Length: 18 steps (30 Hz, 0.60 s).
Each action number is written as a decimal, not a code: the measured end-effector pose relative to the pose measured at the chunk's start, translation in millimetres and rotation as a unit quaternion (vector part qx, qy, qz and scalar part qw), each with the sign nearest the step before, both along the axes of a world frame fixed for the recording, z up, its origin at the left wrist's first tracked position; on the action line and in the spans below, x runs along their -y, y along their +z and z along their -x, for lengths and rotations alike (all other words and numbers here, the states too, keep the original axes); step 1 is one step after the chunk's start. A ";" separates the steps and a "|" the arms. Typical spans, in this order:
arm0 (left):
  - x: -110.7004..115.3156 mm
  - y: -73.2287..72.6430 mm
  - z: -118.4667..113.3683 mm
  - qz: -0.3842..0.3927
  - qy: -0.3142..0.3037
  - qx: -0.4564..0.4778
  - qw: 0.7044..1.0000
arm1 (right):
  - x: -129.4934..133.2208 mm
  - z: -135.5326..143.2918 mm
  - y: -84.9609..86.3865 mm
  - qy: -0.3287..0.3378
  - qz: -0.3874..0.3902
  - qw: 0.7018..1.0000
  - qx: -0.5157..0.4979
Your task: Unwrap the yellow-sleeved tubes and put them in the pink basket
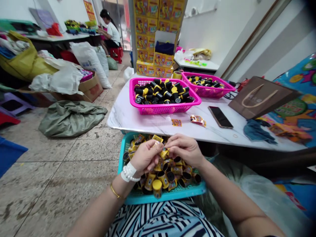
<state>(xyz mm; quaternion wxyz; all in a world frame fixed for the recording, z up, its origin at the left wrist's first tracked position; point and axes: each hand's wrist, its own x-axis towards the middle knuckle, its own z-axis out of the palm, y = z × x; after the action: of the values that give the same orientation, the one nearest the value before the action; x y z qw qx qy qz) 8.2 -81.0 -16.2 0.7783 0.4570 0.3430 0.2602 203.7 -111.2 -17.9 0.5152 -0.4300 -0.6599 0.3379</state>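
Note:
My left hand (145, 158) and my right hand (185, 149) meet above a turquoise basket (122, 158). Their fingertips pinch a small yellow printed label (164, 152); fingers cover much of it, so I cannot tell whether a canister is inside. Below and around the hands, the basket holds many small canisters (157, 187) with yellow printed wraps, some showing black open ends. On the table just beyond lie a flat label (176, 122) and a small stack of labels (197, 120).
A pink basket (166, 110) of black canisters with yellow lids stands on the white table (118, 115), a second pink basket (222, 93) behind it. To the right are a phone (220, 117), a brown paper bag (261, 97) and a blue cloth (259, 131). A person (112, 31) sits far back.

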 end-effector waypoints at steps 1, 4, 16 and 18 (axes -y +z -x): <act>-2.8 1.8 0.3 -0.023 0.008 -0.021 0.999 | -11.2 -10.5 1.2 -0.051 -0.030 0.996 0.064; -9.2 5.9 -1.4 -0.068 0.030 -0.066 0.995 | -49.6 -46.5 3.3 -0.246 -0.071 0.922 0.290; -18.2 5.7 -7.7 0.018 0.093 -0.001 0.996 | -77.4 -60.2 -12.4 -0.289 -0.078 0.880 0.368; -16.1 5.9 -8.2 -0.006 0.103 -0.003 0.995 | -61.7 -50.3 -12.7 -0.289 -0.101 0.884 0.353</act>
<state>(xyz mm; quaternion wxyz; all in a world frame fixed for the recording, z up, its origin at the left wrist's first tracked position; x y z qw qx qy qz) 16.4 -64.8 -10.4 0.7436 0.4248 0.3892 0.3393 254.0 -49.4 -30.6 0.3641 -0.6380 -0.6750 -0.0685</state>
